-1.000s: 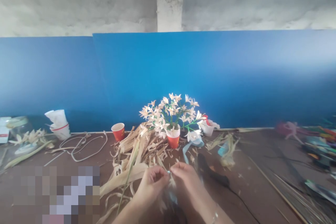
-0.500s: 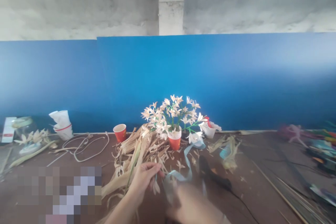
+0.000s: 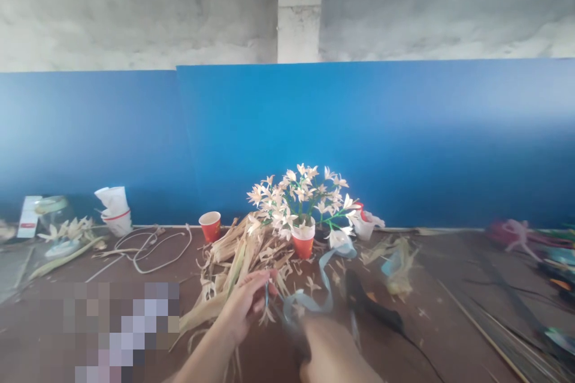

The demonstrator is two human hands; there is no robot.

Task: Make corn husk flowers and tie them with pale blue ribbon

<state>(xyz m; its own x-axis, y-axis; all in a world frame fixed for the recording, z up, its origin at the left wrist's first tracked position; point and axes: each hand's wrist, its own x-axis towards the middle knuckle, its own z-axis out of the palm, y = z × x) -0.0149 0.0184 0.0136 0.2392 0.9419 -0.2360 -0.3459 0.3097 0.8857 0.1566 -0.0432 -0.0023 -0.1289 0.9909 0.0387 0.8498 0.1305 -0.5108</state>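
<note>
My left hand (image 3: 251, 302) is closed in a pinch on a small pale flower (image 3: 267, 314), made of what looks like dried husk. The flower hangs with its petals downward on a thin bluish stem. Just right of it, my right hand (image 3: 318, 335) is blurred by motion and its fingertips are hard to see. A light blue ribbon (image 3: 330, 278) curls across the table and runs into that hand, which appears closed on it. Behind both hands stands a red and white paper cup (image 3: 303, 244) full of white flowers (image 3: 300, 194) on green stems.
Dried husks (image 3: 238, 251) heap up left of the cup. To the right lies a black corded tool (image 3: 372, 305), perhaps a glue gun. Another red cup (image 3: 209, 227), a white cable (image 3: 153, 251) and thin sticks (image 3: 485, 329) lie around. A blue partition (image 3: 359, 143) stands behind.
The view has shifted slightly, so the scene sits a little to the right. My left fingers have shifted around the flower stem. The right hand has moved slightly and stays blurred.
</note>
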